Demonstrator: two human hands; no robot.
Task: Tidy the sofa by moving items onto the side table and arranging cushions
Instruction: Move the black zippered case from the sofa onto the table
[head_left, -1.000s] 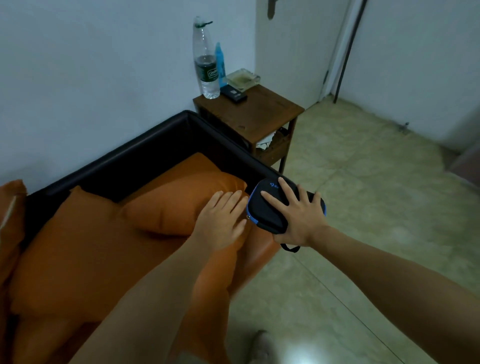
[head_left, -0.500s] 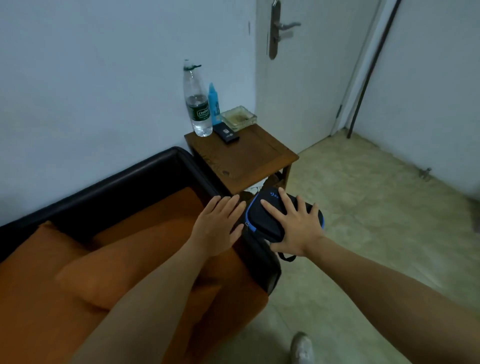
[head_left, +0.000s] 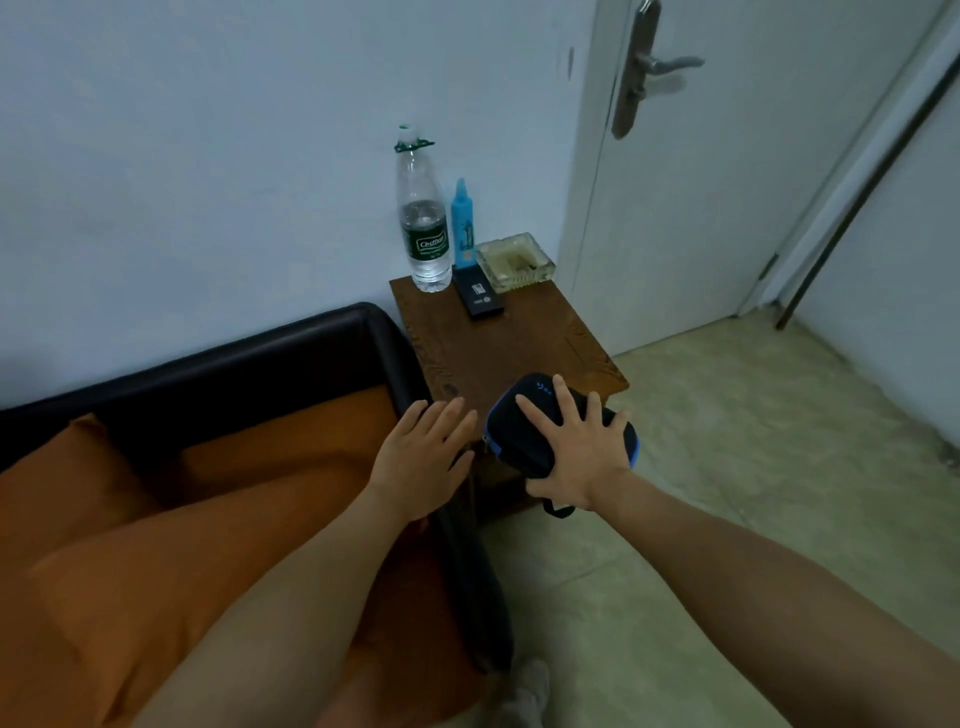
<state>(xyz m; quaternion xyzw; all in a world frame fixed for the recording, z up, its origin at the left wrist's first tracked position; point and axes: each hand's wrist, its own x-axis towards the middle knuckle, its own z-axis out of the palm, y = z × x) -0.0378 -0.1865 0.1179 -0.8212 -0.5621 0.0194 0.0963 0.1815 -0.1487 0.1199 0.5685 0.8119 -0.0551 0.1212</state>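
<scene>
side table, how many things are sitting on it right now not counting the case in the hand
4, all along the back edge of the side table: a water bottle at the left, a blue bottle beside it, a black box in front, a glass ashtray at right. The lower shelf is hidden.

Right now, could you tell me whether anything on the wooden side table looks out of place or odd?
Only the clear plastic water bottle: its green cap hangs off the neck, so it stands uncapped at the back of the wooden side table. The right hand holds the black, blue-trimmed zip case over the near edge.
</scene>
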